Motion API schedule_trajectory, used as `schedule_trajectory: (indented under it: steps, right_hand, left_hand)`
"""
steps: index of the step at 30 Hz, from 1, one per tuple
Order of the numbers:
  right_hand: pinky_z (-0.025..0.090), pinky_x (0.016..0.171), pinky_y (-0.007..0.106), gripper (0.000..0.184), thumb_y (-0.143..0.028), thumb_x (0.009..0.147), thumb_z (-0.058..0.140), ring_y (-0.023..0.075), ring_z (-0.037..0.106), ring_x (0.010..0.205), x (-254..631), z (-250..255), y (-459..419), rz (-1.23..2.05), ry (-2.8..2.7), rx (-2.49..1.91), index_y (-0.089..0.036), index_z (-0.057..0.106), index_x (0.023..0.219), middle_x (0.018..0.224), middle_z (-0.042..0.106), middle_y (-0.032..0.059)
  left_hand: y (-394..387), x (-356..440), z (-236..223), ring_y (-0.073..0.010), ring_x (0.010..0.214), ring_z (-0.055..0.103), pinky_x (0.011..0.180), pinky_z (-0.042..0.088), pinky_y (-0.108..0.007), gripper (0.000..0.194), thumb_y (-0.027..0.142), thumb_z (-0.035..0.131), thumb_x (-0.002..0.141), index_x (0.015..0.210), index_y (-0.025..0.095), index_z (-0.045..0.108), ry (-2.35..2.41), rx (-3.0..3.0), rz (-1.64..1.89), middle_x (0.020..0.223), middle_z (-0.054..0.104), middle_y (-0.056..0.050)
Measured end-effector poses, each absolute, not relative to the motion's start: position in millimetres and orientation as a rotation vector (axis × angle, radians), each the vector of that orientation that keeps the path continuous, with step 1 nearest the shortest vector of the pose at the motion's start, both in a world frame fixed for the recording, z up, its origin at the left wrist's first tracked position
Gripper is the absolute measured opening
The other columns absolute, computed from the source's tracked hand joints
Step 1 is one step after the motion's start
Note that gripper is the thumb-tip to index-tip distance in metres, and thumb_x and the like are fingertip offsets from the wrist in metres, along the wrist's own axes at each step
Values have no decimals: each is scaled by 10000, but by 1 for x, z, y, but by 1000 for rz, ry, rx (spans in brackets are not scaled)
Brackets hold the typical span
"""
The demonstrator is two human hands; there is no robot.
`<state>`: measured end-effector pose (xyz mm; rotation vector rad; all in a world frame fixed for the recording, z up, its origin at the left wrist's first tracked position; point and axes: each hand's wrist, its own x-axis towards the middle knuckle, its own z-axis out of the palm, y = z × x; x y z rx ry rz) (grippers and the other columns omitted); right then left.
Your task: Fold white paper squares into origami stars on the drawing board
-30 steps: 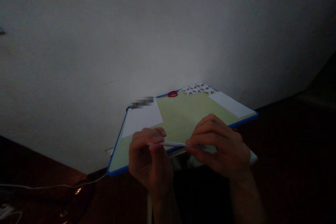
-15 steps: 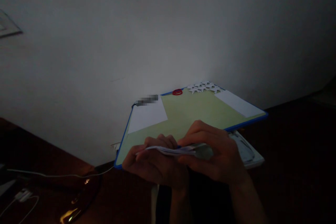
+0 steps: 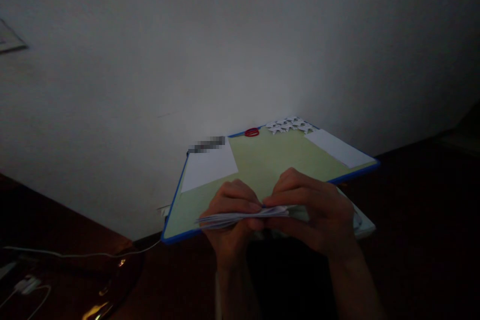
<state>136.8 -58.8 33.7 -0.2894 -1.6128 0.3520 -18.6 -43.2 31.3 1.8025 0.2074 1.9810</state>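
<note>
Both hands hold a folded white paper [image 3: 240, 216] edge-on in front of me. My left hand [image 3: 229, 217] pinches its left part, fingers curled over the top. My right hand [image 3: 314, 212] grips its right part with closed fingers. Behind them lies a green board with a blue rim [image 3: 262, 160]. On it are a white sheet [image 3: 208, 167] at the left, another white sheet [image 3: 337, 147] at the right, a red rubber band [image 3: 251, 132] and several small white folded paper pieces [image 3: 288, 125] at the far edge.
A pale wall [image 3: 187, 50] rises right behind the board. The surroundings are dark brown. A white cable [image 3: 75, 254] runs along at the lower left, near a shiny dark object [image 3: 108, 290]. Something white [image 3: 362, 222] sticks out under the board's right side.
The hands have come closer together on the paper. It went from a thin flat strip to a thicker layered fold. My left fingers now curl over its top.
</note>
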Motion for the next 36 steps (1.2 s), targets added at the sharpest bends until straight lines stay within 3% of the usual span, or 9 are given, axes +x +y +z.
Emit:
schedule_trajectory:
  steps: [8, 12, 22, 36]
  right_hand:
    - [542, 620, 357, 363, -83, 779, 795, 196, 671, 718, 143, 33, -54, 265, -1580, -208, -243, 761, 1102, 829, 751, 40]
    - [535, 609, 355, 328, -133, 807, 783, 190, 671, 700, 144, 32, -53, 249, -1578, -202, -266, 755, 1105, 816, 747, 29]
    - [522, 588, 363, 229, -158, 780, 786, 200, 654, 679, 143, 33, -58, 197, -1566, -298, -255, 753, 985, 779, 733, 28]
    - [488, 586, 365, 257, -152, 818, 773, 175, 634, 606, 143, 37, -65, 116, -1582, -346, -290, 749, 1033, 713, 724, -8]
  left_hand:
    - [-47, -24, 32, -145, 665, 634, 561, 525, -287, 173, 319, 834, 789, 893, 224, 734, 211, 1844, 1900, 793, 667, -12]
    - [-49, -24, 33, -167, 712, 669, 589, 551, -302, 207, 227, 847, 773, 947, 212, 737, 173, 1852, 1831, 832, 712, -30]
    - [-53, -20, 40, -172, 732, 691, 637, 567, -311, 212, 116, 840, 758, 901, 207, 713, 172, 1813, 1803, 808, 751, -20]
    - [-51, -16, 42, -148, 671, 682, 601, 553, -285, 183, 171, 849, 763, 827, 219, 684, 225, 1763, 1852, 723, 735, 8]
